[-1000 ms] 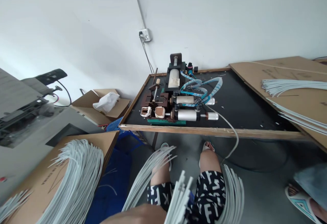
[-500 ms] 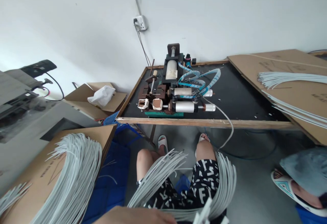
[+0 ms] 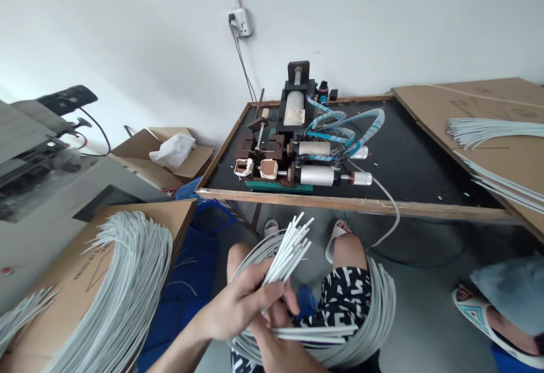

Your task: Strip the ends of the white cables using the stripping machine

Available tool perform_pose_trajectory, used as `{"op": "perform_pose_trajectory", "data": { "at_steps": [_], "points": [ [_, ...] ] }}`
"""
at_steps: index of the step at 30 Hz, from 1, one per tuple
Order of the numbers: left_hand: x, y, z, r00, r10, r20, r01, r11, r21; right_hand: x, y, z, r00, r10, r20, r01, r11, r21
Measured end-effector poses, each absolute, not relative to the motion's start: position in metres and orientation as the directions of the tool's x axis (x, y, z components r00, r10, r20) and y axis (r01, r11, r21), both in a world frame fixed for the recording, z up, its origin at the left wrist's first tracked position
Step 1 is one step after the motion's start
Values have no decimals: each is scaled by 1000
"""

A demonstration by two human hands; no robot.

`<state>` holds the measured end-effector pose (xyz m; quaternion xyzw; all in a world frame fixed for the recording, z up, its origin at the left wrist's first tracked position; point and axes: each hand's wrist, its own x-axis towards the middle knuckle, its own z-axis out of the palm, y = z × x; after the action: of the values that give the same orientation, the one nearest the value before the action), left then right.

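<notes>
- Clamping left hand [image 3: 242, 308] on thin, smooth pale-grey cable bundle [image 3: 290, 247].
- Pointing lengthwise up-right toward front edge of black bench [image 3: 425, 163].
- Obscuring grip of right hand [image 3: 278, 356] underneath: cannot tell.

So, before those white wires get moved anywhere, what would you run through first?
1. Left hand gripping the wire bundle: ok.
2. Wire ends level: not ok, they fan out unevenly.
3. Right hand hold: cannot tell, mostly hidden under the left.
4. Hanging grey cable apart from the held ends: ok.
5. Machine front openings free: cannot tell.
</notes>
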<state>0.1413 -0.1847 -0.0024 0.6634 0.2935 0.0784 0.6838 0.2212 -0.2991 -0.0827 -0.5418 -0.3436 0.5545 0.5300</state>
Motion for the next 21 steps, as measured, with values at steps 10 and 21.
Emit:
{"op": "perform_pose_trajectory", "data": {
  "at_steps": [10,21],
  "points": [
    [145,-201,-6,614,788,-40,435,-296,850,228,-273,-95,-6,979,-205,-167,-203,-965],
    [131,-191,-11,572,820,-24,417,-266,869,235,-282,-78,36,957,-289,-182,-278,-943]
  ]
}}
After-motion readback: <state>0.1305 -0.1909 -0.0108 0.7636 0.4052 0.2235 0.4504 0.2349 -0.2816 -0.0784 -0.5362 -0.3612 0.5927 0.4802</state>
